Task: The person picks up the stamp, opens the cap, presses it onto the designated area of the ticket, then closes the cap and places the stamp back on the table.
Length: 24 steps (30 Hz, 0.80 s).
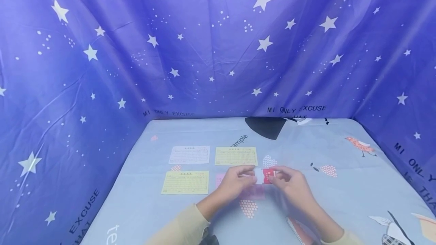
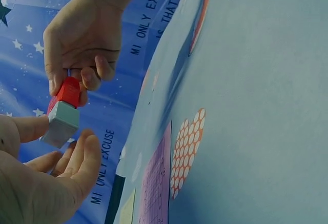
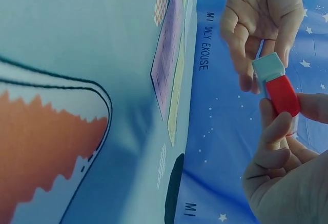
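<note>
Both hands hold a small block (image 1: 269, 175), white at one end and red with pale lettering at the other, above the bedsheet-like cloth. My left hand (image 1: 235, 181) pinches the white end between thumb and fingers. On the red part (image 3: 283, 96), the thumb and fingers of my right hand (image 1: 295, 185) grip from the other side. The block's kind is unclear. Beneath the hands lies a pink printed slip (image 1: 253, 193), partly covered by them. Left of it rests a yellow slip (image 1: 185, 182); behind are a white slip (image 1: 189, 154) and another yellow slip (image 1: 236, 156).
Pale blue cloth (image 1: 143, 218) with printed hearts and birds covers the flat surface. Purple-blue star-patterned curtains (image 1: 211, 48) stand close around the back and both sides.
</note>
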Available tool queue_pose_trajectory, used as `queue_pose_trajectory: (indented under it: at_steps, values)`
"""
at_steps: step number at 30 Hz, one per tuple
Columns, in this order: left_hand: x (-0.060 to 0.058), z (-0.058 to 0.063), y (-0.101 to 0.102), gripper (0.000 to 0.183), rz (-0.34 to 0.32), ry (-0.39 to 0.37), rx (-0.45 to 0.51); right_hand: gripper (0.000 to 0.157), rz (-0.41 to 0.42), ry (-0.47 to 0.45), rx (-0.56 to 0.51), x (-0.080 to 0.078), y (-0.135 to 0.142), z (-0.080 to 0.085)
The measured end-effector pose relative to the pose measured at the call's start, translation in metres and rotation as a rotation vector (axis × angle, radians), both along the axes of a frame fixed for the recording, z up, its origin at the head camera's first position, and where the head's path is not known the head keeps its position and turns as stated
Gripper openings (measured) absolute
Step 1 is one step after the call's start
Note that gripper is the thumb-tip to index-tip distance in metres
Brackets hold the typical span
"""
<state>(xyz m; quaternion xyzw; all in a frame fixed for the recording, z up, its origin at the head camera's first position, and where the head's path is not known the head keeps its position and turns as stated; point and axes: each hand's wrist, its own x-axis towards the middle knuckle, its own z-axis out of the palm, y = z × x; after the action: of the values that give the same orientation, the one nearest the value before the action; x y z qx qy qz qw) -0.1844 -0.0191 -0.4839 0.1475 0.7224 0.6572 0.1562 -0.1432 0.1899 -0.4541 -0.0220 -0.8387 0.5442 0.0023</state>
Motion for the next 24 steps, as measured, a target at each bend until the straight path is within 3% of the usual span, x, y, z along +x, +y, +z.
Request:
queue_pose_trajectory:
  at_steps: [15, 24]
  values:
    - [0.0009, 0.0009, -0.0025, 0.044, -0.008, -0.008, 0.036, 0.038, 0.017, -0.001, -0.016, 0.0017, -0.0017, -0.0016]
    - [-0.0001, -0.0004, -0.0045, 0.043, -0.03, 0.046, -0.008, 0.037, 0.064, 0.004, 0.014, 0.0006, -0.0014, -0.0023]
